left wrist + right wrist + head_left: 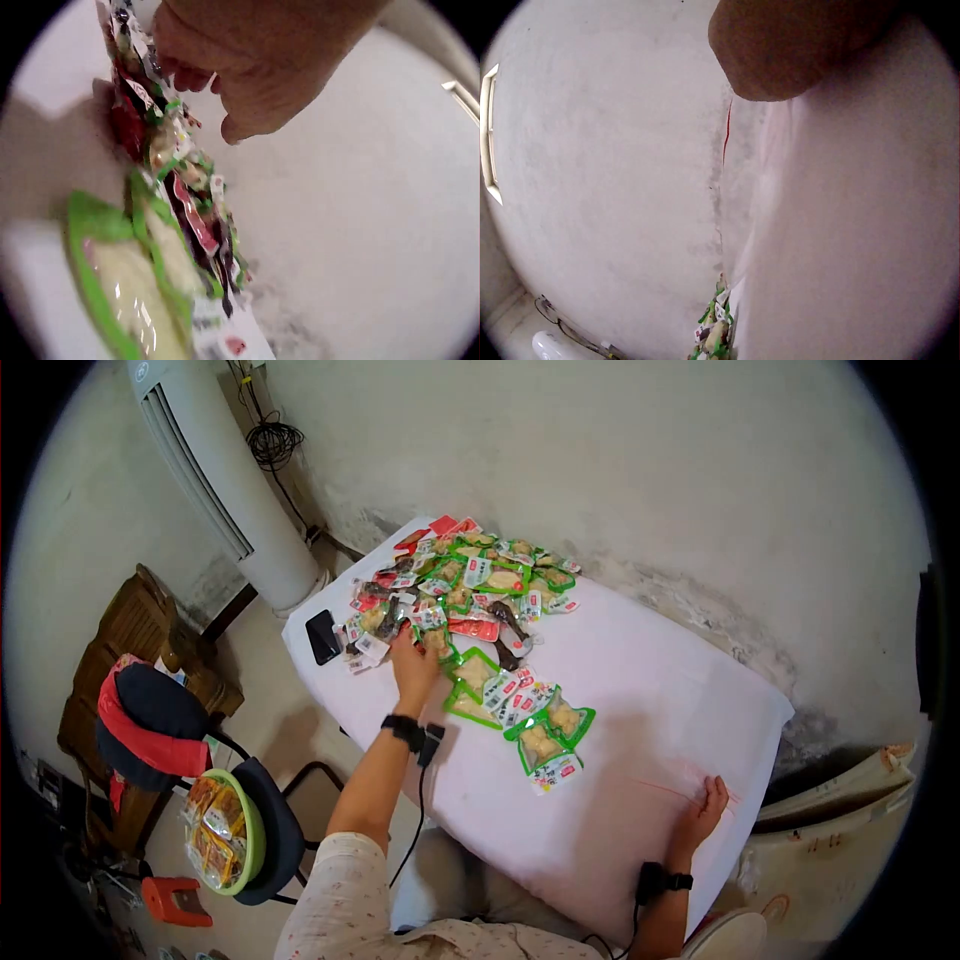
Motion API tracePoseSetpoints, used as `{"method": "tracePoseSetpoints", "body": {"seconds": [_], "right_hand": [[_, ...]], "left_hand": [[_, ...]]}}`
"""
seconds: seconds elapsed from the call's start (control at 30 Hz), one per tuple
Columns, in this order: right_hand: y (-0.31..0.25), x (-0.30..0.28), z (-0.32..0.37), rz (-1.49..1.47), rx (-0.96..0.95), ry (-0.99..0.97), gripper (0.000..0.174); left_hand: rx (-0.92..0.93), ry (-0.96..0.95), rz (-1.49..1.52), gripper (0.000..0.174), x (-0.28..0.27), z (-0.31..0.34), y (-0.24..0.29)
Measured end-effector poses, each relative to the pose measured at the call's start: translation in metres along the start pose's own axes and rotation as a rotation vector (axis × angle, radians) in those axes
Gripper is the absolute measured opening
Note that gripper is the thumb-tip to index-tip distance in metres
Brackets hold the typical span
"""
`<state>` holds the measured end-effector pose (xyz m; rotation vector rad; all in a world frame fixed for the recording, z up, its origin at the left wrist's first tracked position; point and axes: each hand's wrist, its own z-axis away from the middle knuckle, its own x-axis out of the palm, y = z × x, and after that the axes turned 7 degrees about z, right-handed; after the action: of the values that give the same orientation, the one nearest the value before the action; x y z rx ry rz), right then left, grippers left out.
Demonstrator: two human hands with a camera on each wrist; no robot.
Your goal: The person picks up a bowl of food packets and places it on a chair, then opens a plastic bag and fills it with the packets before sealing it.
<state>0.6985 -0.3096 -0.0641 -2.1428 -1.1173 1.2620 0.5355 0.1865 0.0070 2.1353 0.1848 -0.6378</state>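
Observation:
My left hand (415, 665) reaches over the near left side of a heap of small sealed food packets (455, 575). In the left wrist view its thumb stands apart from the bent fingers (191, 79), which overlap the packets at the heap's end. Green-edged packets with pale food (473, 672) lie just right of that hand, beside white printed ones (525, 700). Two more green-edged packets (540, 743) sit nearer the body. Dark packets (508, 622) show within the heap. My right hand (703, 815) rests on the white-covered table (650, 690) with relaxed fingers, beside a thin red strand.
A black phone (322, 637) lies at the table's left corner. Left of the table, a green basin (257, 830) of orange packets stands on a dark chair (285, 840), near a red stool (175, 901). A wall (620, 460) runs along the far side.

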Motion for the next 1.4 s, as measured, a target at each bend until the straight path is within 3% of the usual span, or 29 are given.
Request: {"method": "tracePoseSetpoints", "body": {"seconds": [0.07,0.17,0.27,0.3,0.43,0.5,0.53,0.6,0.67,0.8,0.9,1.0,1.1,1.17,1.27,1.3,1.4], "right_hand": [[0.0,0.0,0.0,0.006,0.01,0.007,0.039],[-0.005,-0.001,-0.002,0.03,0.012,0.024,0.028],[0.008,0.001,0.0,0.011,-0.014,0.025,0.033],[0.007,0.0,0.0,0.015,-0.011,0.025,0.033],[-0.004,-0.003,-0.001,0.021,-0.024,0.016,0.036],[-0.005,-0.004,-0.002,0.026,-0.022,0.013,0.034],[-0.003,-0.003,-0.002,0.03,-0.016,0.009,0.031],[-0.005,-0.002,-0.001,0.029,-0.011,0.002,0.029],[-0.01,-0.003,-0.002,0.056,-0.007,0.017,0.026],[-0.008,-0.003,-0.003,0.047,-0.018,-0.004,0.029],[-0.004,-0.002,0.0,-0.097,0.043,-0.05,0.03],[0.003,0.001,0.001,-0.02,0.04,-0.044,0.031],[0.01,0.002,0.002,0.035,0.003,-0.046,0.033],[0.013,0.004,0.002,0.052,-0.015,-0.014,0.034],[0.016,0.005,0.003,-0.022,-0.004,-0.021,0.033],[0.019,0.005,0.003,-0.019,-0.004,-0.022,0.033],[0.022,0.003,0.002,0.109,-0.012,-0.048,0.036]], "left_hand": [[-0.164,0.086,-0.164,0.048,0.002,-0.021,-0.015],[-0.307,0.0,-0.215,0.052,0.014,-0.035,-0.023],[-0.32,-0.054,-0.155,0.054,0.02,-0.042,-0.036],[-0.258,0.057,-0.15,0.043,0.033,-0.046,-0.063],[-0.283,-0.066,-0.037,0.026,0.023,-0.039,-0.081],[-0.361,-0.099,0.411,0.018,0.016,-0.028,-0.082],[-0.361,-0.096,0.408,0.018,0.009,-0.017,-0.068],[-0.49,-0.328,0.686,0.014,-0.001,0.014,-0.032],[-0.445,-0.558,0.559,0.007,-0.005,0.041,-0.001],[-0.522,-0.776,0.631,0.019,0.004,0.099,0.055],[-0.477,-0.74,0.884,0.022,0.003,0.103,0.07],[-0.392,-0.616,0.824,0.02,0.008,0.075,0.021],[-0.18,-0.402,0.44,0.017,0.005,0.037,-0.03],[-0.32,-0.209,0.585,0.016,-0.014,0.014,-0.03],[-0.118,0.121,0.164,0.028,-0.016,-0.04,-0.115],[-0.231,0.156,0.059,0.035,-0.04,-0.052,-0.088],[-0.215,0.259,-0.149,0.042,-0.055,-0.086,-0.132]]}}
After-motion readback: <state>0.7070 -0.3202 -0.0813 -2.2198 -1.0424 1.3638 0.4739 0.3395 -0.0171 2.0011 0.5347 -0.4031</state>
